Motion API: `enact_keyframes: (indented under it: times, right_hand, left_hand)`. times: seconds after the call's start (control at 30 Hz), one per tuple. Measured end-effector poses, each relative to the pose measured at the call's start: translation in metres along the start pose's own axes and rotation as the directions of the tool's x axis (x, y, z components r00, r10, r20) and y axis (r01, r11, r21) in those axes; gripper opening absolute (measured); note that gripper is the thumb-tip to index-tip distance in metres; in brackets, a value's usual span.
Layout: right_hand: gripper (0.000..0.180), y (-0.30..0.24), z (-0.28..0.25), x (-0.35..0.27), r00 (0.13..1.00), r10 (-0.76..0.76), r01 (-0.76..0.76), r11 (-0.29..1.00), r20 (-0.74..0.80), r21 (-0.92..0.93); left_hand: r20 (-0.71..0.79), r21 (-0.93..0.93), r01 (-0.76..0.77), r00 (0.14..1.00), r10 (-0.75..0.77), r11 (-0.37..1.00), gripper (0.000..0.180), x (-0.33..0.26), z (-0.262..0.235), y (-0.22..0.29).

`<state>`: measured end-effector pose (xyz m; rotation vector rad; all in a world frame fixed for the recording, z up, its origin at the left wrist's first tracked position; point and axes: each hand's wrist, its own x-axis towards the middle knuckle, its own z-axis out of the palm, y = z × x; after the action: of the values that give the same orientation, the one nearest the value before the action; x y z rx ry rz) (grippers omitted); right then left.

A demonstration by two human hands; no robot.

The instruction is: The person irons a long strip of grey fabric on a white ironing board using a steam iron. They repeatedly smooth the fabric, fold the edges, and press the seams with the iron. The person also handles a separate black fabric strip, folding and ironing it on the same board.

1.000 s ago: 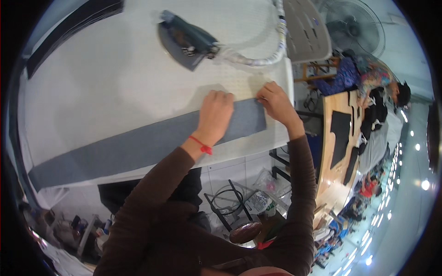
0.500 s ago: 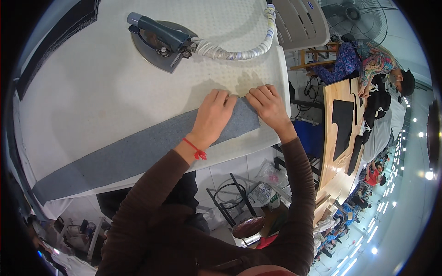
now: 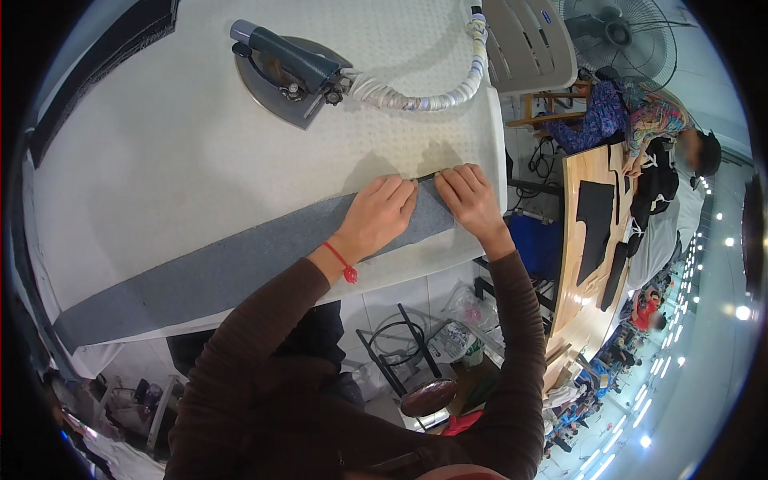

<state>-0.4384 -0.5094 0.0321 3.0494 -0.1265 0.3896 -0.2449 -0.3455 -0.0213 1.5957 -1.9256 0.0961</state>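
Note:
A long, curved strip of grey fabric (image 3: 232, 276) lies along the near side of the white padded ironing table (image 3: 160, 192). At its right end, my left hand (image 3: 378, 212) pinches the far edge, fingers closed. Close beside it my right hand (image 3: 470, 200) grips the same edge near the corner, its fingers also closed. A narrow dark fold of the fabric shows between the two hands. Beyond them, a steam iron (image 3: 292, 76) with a dark handle rests on the table, its cloth-wrapped hose (image 3: 424, 102) curving off to the right. My fingertips are partly hidden.
A stack of dark fabric pieces (image 3: 104, 72) lies at the far left. Past the table's right edge are a beige plastic chair (image 3: 528, 44), a fan (image 3: 616, 32), and a wooden table (image 3: 572, 296) with black cut pieces, where another person sits. A round-seated stool (image 3: 428, 398) stands below.
The fabric's far edge at the right end now shows a dark turned-over strip between my hands. Both hands appear slightly lower in the view and still grip the edge.

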Motion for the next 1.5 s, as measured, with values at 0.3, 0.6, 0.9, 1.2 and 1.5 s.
enact_keyframes:
  times: [0.3, 0.6, 0.9, 1.2, 1.5]
  right_hand:
    - [0.042, -0.007, -0.003, -0.002, 1.000, 0.021, -0.021, 1.000, 0.010, 0.011]
    - [0.040, -0.016, -0.009, -0.004, 0.985, 0.138, -0.149, 0.982, 0.100, 0.119]
    - [0.018, -0.008, -0.074, 0.162, 0.775, 0.508, -0.265, 0.801, -0.376, 0.536]
    - [0.040, -0.017, -0.009, 0.276, 0.905, 0.382, -0.425, 0.768, 0.190, 0.480]
    - [0.063, -0.058, 0.018, 0.354, 0.852, 0.494, -0.520, 0.763, 0.172, 0.383]
  left_hand:
    - [-0.029, -0.025, -0.021, 0.999, 0.020, 0.999, 0.036, -0.004, 0.000, -0.001]
    - [0.091, 0.099, -0.026, 0.996, 0.016, 0.995, 0.043, -0.007, -0.005, 0.010]
    - [0.201, 0.103, 0.123, 0.969, -0.142, 0.987, 0.069, -0.015, -0.010, 0.032]
    - [0.155, 0.096, 0.136, 0.977, -0.149, 0.986, 0.051, -0.017, -0.007, 0.034]
    - [0.122, -0.106, 0.154, 0.982, -0.141, 0.982, 0.040, -0.037, -0.001, 0.012]
